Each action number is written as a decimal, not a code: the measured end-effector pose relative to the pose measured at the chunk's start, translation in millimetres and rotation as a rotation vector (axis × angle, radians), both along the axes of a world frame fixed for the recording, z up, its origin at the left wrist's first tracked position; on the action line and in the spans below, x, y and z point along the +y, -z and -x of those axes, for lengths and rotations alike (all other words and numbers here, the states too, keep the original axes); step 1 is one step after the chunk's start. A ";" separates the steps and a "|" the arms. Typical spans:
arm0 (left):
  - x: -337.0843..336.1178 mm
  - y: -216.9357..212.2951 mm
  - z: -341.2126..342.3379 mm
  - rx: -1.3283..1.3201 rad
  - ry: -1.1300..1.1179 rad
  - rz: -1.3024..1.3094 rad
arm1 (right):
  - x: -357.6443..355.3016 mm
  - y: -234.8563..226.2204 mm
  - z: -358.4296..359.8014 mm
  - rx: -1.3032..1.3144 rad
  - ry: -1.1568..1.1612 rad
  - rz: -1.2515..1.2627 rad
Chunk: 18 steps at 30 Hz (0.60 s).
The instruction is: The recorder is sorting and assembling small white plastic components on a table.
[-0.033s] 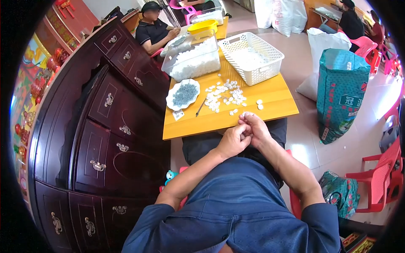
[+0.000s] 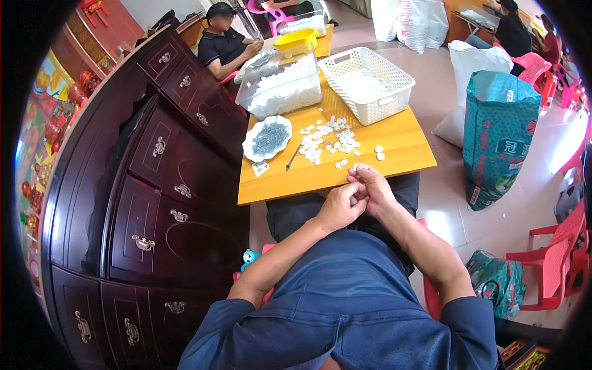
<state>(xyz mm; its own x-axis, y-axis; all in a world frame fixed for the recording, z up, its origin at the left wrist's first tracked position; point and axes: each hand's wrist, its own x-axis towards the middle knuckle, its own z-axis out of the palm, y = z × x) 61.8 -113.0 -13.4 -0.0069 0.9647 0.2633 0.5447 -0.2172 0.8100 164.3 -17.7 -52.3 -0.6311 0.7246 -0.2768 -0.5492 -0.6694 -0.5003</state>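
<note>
My left hand (image 2: pixel 341 207) and my right hand (image 2: pixel 375 187) meet at the near edge of the yellow wooden table (image 2: pixel 401 145). The fingers of both are curled, and the left thumb and fingers press against the right hand. Whatever sits between them is too small or too hidden to name. Just beyond my fingertips lies a scatter of small white plastic pieces (image 2: pixel 345 142), with two round ones (image 2: pixel 379 153) apart to the right. A thin dark pointed tool (image 2: pixel 292 158) rests left of the scatter. Further left, a white scalloped dish (image 2: pixel 248 148) holds small grey-blue parts (image 2: pixel 271 137).
A clear bin (image 2: pixel 277 108) full of white pieces and a white perforated basket (image 2: pixel 385 111) stand farther back. A yellow basin (image 2: pixel 296 41) is behind them, near a seated co-worker (image 2: pixel 219 46). A dark cabinet (image 2: pixel 185 246) borders the left; a teal sack (image 2: pixel 499 142) stands right.
</note>
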 end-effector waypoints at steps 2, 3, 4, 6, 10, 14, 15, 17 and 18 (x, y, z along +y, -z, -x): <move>-2.1 6.9 5.4 -0.104 0.023 0.063 | -3.5 -4.5 2.1 -0.043 0.010 -0.024; -3.2 12.6 8.9 -0.104 0.020 0.063 | -5.0 -6.2 2.6 -0.043 0.007 -0.024; -4.1 18.8 12.7 -0.234 0.065 0.120 | -6.5 -7.7 3.2 -0.049 0.009 -0.038; -4.5 14.7 13.7 -0.364 0.118 0.180 | -5.8 -5.7 2.3 -0.055 0.018 -0.050; -7.8 4.9 25.3 -0.589 0.034 0.105 | -5.9 -2.1 2.0 -0.107 0.025 -0.201; -9.1 -3.8 52.2 -0.474 -0.158 -0.034 | -10.5 -12.3 0.1 -0.204 -0.005 -0.347; -9.1 -6.0 55.7 -0.491 -0.177 -0.059 | -11.6 -11.4 1.2 -0.206 -0.009 -0.345; -9.1 -4.5 62.6 -0.427 -0.211 -0.088 | -13.6 -9.6 2.4 -0.205 -0.038 -0.493; -9.8 -4.1 64.2 -0.404 -0.215 -0.096 | -14.2 -8.9 2.4 -0.209 -0.043 -0.492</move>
<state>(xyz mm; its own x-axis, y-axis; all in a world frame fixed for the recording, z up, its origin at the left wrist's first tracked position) -2.4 -122.9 -9.3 -0.3246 0.9015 0.2863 0.2311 -0.2180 0.9482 161.9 -31.9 -43.4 -0.6306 0.7753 -0.0338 -0.3819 -0.3480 -0.8562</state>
